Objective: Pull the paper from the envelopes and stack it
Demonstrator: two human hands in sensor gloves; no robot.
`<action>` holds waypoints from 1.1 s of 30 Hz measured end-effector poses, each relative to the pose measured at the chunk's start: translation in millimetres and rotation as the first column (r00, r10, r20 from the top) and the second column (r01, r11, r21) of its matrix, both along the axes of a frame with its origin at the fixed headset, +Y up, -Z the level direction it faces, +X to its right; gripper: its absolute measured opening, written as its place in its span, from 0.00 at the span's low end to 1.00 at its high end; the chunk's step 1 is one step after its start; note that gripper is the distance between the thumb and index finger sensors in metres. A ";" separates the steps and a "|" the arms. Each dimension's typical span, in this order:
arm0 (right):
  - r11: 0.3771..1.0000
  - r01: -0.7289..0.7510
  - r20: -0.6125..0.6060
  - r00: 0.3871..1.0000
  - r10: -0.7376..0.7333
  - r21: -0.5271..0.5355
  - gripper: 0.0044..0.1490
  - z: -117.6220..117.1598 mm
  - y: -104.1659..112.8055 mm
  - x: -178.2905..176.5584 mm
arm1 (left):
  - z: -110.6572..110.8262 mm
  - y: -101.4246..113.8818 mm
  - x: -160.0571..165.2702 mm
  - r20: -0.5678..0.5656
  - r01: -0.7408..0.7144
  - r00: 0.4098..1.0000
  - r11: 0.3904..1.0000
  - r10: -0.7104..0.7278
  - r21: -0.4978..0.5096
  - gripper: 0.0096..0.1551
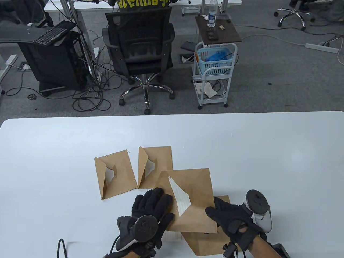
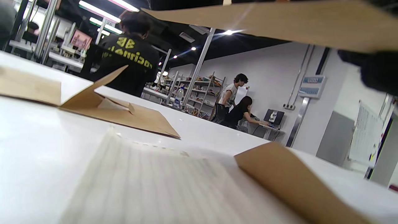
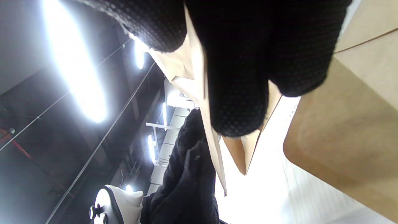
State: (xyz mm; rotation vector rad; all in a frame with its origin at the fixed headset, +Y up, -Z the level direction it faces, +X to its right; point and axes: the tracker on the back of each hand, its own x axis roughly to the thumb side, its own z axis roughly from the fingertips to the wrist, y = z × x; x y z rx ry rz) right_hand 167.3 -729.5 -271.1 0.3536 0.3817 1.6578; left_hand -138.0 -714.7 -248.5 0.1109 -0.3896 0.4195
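A brown envelope [image 1: 197, 188] with its flap open is lifted off the table between both hands; lined white paper [image 1: 182, 198] shows in its opening. My left hand [image 1: 153, 207] holds its left edge, fingers spread on top. My right hand [image 1: 225, 215] grips its lower right corner, seen close in the right wrist view [image 3: 205, 102]. Another brown envelope [image 1: 207, 242] lies under it, with a lined sheet [image 1: 172, 236] on the table beside it, also in the left wrist view [image 2: 149, 183]. Two more open envelopes [image 1: 115, 174] [image 1: 154, 164] lie beyond, paper inside.
The white table [image 1: 268, 150] stretches wide around the envelopes. Beyond its far edge stand an office chair [image 1: 142, 51] and a small white cart [image 1: 215, 72] with a blue basket.
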 end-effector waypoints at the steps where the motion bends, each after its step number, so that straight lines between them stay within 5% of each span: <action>1: 1.000 0.005 -0.014 1.000 -0.005 -0.001 0.31 -0.2 -1.3 -1.4 | -0.8 -0.1 -1.6 0.002 -0.031 1.000 0.999 0.031 -0.026 0.36; 7: 0.999 0.045 -0.138 0.989 -0.048 -0.023 0.28 1.5 -3.4 -12.2 | -6.5 -5.2 -5.2 0.030 -0.185 0.981 0.969 0.193 -0.165 0.39; 11: 1.000 -0.007 -0.199 0.980 0.011 0.025 0.28 2.7 -3.9 -19.4 | -10.9 -10.3 -7.1 -0.006 -0.436 0.887 0.836 0.461 -0.334 0.36; 15: 0.999 -0.023 -0.181 0.983 0.029 0.035 0.28 4.6 -2.1 -21.8 | -12.8 -13.0 -10.9 -0.055 -0.538 0.824 0.748 0.564 -0.390 0.27; 21: 0.983 -0.123 -0.065 0.989 0.132 0.137 0.27 7.8 1.7 -21.5 | -8.5 -6.5 -11.9 -0.063 -0.481 0.872 0.828 0.485 -0.287 0.21; 33: 0.947 -0.213 0.043 0.977 0.209 0.238 0.24 8.9 10.0 -13.7 | -16.1 -10.0 -26.1 -0.140 -0.512 0.859 0.823 0.492 -0.248 0.20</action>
